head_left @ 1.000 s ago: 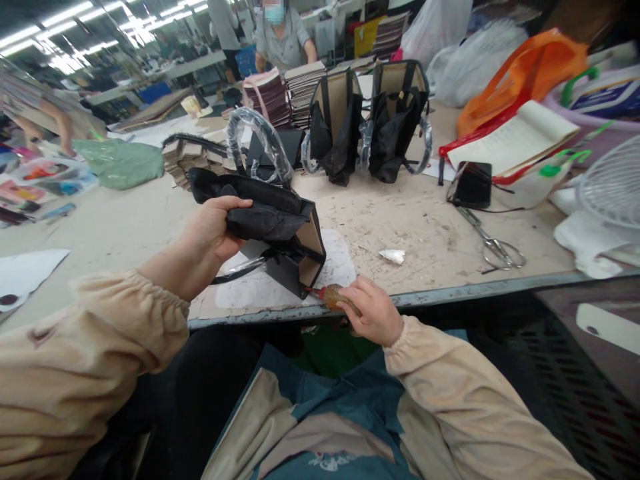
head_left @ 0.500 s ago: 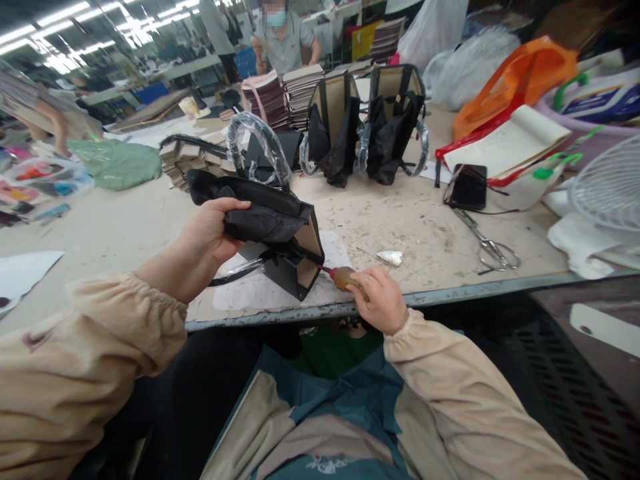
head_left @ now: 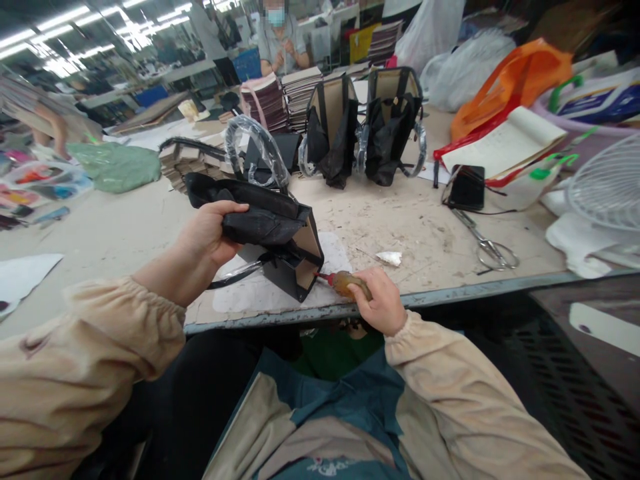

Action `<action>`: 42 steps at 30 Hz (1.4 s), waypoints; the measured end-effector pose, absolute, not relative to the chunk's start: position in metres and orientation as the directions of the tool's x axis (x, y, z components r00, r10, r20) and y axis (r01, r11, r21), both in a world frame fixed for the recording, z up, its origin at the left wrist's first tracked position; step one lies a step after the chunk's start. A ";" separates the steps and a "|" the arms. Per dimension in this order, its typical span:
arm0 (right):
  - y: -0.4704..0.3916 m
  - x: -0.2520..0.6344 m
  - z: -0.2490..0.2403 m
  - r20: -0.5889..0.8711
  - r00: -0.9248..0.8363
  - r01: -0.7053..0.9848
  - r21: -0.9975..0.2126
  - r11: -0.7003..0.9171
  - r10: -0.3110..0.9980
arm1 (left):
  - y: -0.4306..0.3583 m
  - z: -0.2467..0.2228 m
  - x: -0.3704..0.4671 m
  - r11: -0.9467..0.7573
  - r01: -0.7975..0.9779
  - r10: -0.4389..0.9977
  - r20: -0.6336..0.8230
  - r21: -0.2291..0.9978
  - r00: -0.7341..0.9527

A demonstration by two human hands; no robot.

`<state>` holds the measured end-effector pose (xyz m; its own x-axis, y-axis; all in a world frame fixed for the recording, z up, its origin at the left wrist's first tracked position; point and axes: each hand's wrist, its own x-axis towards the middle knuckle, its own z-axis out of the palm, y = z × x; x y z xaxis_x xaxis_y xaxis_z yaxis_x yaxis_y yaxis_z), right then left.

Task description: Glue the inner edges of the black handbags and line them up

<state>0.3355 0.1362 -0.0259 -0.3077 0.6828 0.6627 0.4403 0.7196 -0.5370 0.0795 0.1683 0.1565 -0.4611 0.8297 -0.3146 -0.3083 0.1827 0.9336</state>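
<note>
Long worktables (head_left: 430,233) fill a workshop under rows of ceiling strip lights (head_left: 60,17).

The person wears long beige sleeve covers on both arms. The cloth is soft and a little dirty, with some dark stains, and it gathers in many small folds. Each cover ends in an elastic cuff at the wrist, so the left hand (head_left: 210,233) and the right hand (head_left: 383,303) are bare. Over the lap lies a teal apron with large beige patches and a small pale print low in the middle. Under it, dark trousers show.
</note>
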 end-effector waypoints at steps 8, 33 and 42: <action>0.134 0.338 -0.028 0.653 -0.380 0.440 -0.496 0.749 0.655 | 0.169 0.154 0.078 0.181 -0.310 0.833 -0.313 0.933 -0.456; 0.143 0.338 -0.029 0.705 -0.319 0.455 -0.472 0.755 0.633 | 0.174 0.154 0.080 0.200 -0.370 0.824 -0.361 0.907 -0.438; 0.146 0.338 -0.025 0.741 -0.414 0.482 -0.314 0.818 0.528 | 0.186 0.151 0.087 0.177 -0.397 0.841 -0.348 0.901 -0.415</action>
<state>0.3382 0.1463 -0.0249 -0.4143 0.5284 0.7410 0.4820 0.8180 -0.3138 0.0866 0.1858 0.1508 -0.4153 0.8406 -0.3477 -0.3968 0.1765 0.9008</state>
